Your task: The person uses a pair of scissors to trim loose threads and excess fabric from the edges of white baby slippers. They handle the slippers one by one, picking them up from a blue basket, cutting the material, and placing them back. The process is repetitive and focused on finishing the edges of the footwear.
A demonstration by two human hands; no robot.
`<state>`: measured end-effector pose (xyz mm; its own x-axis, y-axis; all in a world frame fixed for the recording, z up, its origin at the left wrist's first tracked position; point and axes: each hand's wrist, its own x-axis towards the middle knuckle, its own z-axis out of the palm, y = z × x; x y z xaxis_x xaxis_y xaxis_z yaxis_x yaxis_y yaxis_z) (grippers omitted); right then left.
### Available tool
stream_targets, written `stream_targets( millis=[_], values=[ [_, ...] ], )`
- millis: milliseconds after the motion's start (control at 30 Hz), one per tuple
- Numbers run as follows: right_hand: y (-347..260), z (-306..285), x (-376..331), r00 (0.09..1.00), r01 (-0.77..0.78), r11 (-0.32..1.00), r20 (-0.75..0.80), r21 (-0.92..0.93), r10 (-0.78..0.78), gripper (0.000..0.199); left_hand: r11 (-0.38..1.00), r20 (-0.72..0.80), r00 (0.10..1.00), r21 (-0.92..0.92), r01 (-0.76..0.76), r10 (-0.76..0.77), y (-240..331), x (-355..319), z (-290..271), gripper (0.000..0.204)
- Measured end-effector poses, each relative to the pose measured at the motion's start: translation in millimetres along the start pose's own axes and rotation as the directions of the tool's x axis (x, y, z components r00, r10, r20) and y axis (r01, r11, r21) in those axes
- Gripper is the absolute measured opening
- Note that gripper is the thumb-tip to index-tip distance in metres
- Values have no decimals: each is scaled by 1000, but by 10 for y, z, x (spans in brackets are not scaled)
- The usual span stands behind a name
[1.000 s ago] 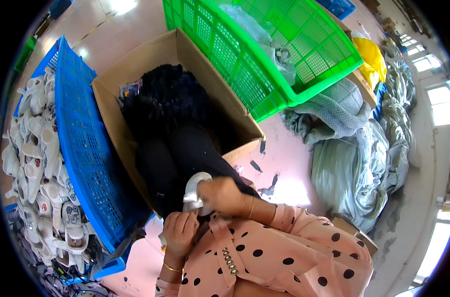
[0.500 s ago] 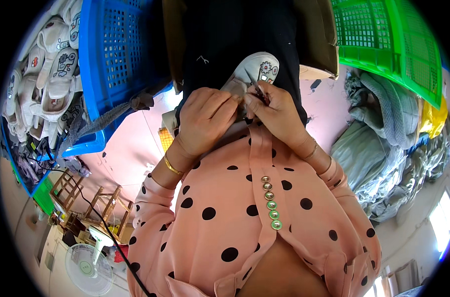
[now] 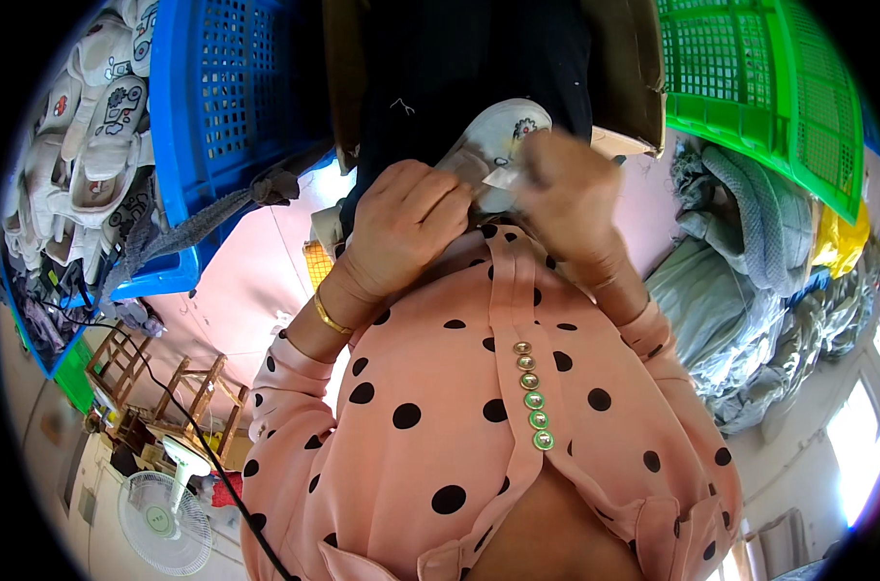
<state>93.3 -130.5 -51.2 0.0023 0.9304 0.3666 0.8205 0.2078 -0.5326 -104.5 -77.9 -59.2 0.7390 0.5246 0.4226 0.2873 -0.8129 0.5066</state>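
A small off-white cloth shoe (image 3: 506,122) with a gear pattern on its toe rests between my dark-trousered legs. My left hand (image 3: 408,213) is closed at the shoe's opening, its fingers pinching the left edge; the knuckles cover that part. Over the shoe's right side is my right hand (image 3: 568,186), curled and smeared by motion. Whatever it grips is hidden in the blur. A pale, blurred patch shows just left of its fingers, too unclear to name.
To the left stands a blue plastic crate (image 3: 183,116), with similar shoes (image 3: 106,145) piled beyond it. A cardboard box (image 3: 626,73) and a green crate (image 3: 726,73) are on the right. Grey fabric (image 3: 740,208) and clear-bagged bundles (image 3: 721,310) lie below them.
My right hand has lifted away from my left and moved right and slightly up. The slim dark tool it held is no longer distinguishable. My left hand stays at the shoe.
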Motion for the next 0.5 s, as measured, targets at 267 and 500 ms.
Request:
stream_targets(
  millis=[267,500],
  values=[
    [22,-291,-13,686,-726,444,510,525,519,20,939,33,957,-183,290,-289,26,-42,-8,23],
    [-28,-40,-88,787,-615,606,440,504,433,24,887,34,912,-222,405,-409,26,21,-13,21]
  ],
)
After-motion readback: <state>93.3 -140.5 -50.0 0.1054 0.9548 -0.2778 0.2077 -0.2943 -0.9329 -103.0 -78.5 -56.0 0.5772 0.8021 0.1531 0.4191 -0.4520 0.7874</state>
